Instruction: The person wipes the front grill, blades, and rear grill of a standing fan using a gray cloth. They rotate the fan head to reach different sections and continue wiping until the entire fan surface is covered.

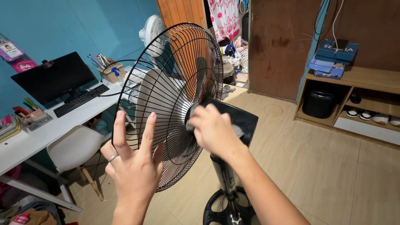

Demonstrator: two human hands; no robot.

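The left hand (132,164), ringed, spreads its fingers wide against the round black wire grille (175,104) of a standing fan (227,125) on the tiled floor (325,166). The right hand (213,129) pinches a small grey cloth (192,118) at the fan's motor housing. Beyond, a white worktop (50,129) carries a dark monitor (52,79).

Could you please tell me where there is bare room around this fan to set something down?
The tiled floor between the stand fan and the wooden shelf unit is bare. The white desk is bare only along its near edge, beside the white chair; further back, a keyboard and monitor crowd it.
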